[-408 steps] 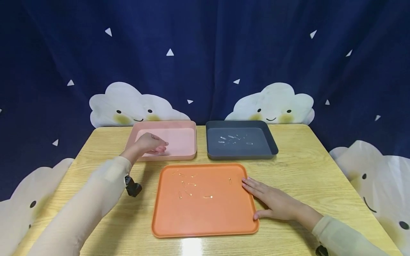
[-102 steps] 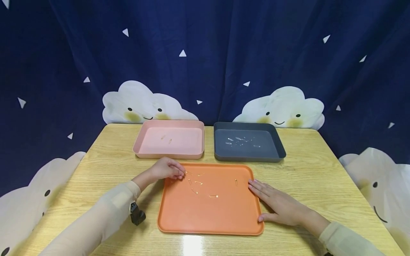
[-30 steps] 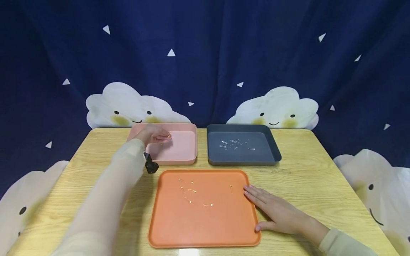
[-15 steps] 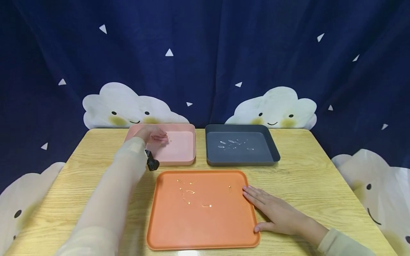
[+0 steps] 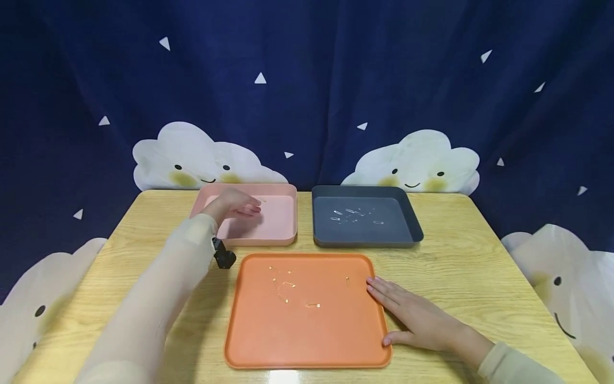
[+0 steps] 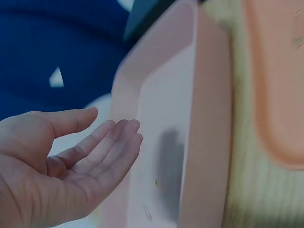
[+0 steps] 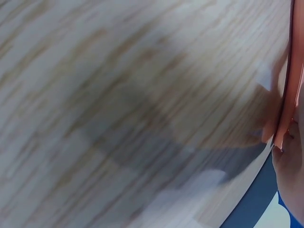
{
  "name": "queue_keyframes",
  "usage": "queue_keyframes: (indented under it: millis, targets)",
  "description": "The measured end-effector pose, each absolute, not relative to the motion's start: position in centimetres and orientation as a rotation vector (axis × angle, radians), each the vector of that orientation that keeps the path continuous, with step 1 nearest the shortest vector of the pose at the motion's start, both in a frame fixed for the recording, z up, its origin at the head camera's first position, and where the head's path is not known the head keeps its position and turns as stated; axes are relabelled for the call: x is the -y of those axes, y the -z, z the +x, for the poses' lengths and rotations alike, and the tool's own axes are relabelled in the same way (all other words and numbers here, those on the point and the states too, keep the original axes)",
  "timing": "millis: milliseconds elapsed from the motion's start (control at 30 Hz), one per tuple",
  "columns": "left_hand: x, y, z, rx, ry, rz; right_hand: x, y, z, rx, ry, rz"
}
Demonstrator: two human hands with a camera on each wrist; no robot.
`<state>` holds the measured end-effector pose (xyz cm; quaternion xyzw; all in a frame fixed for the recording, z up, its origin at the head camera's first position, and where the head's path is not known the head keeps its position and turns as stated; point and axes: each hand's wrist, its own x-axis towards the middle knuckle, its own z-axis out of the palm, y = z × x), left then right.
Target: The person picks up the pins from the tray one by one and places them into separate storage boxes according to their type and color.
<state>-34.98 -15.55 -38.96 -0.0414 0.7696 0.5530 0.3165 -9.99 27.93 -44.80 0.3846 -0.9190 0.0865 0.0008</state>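
My left hand (image 5: 235,204) hovers over the pink tray (image 5: 259,241), palm turned sideways. In the left wrist view the fingers of this hand (image 6: 71,175) are loosely extended, with nothing between them and the thumb. Below them, thin gold safety pins (image 6: 147,212) lie on the pink tray's floor; the hand hides part of it in the head view. My right hand (image 5: 417,320) rests with straight fingers on the right rim of the orange tray (image 5: 307,338). Several gold safety pins (image 5: 289,284) are scattered in that tray's upper half, and a single safety pin (image 5: 347,282) lies near my right fingertips.
At the back right stands a dark grey tray (image 5: 369,241), holding several silver safety pins (image 5: 378,222) and tiny bits. All three trays sit on a wooden table (image 5: 460,240). A patterned blue curtain (image 5: 307,96) hangs behind the table's far edge.
A second ago my left hand held a gold safety pin over the pink tray; it has let go there and lifted slightly. Earlier it picked at the orange tray's upper left. My right hand stayed put.
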Motion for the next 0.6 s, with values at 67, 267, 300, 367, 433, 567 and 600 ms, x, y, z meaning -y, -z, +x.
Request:
queue_keyframes:
  millis: [67,267,300,367,433,567,600]
  targets:
    - [14.3,37.2,-32.1,-2.14,-1.428,-0.044,-27.9,44.8,-10.0,2.876,-0.277,1.213]
    - [13.0,36.9,-27.4,-2.341,-1.34,0.28,-27.8,45.0,-9.9,2.866,-0.259,1.22]
    - [12.9,37.0,-26.7,-2.41,-1.277,0.362,-27.8,45.0,-9.8,2.875,-0.25,1.207]
    - [12.8,37.7,-25.7,-2.53,-1.159,0.544,-27.8,45.0,-9.7,2.884,-0.244,1.197]
    - [12.8,38.4,-24.8,-2.633,-1.043,0.741,-27.8,45.0,-9.7,2.874,-0.254,1.204]
    - [12.8,39.7,-23.4,-2.693,-0.869,1.045,-27.9,44.9,-10.1,2.836,-0.266,1.254]
    - [12.8,40.0,-23.0,-2.7,-0.818,1.117,-27.9,44.8,-10.2,2.823,-0.264,1.265]
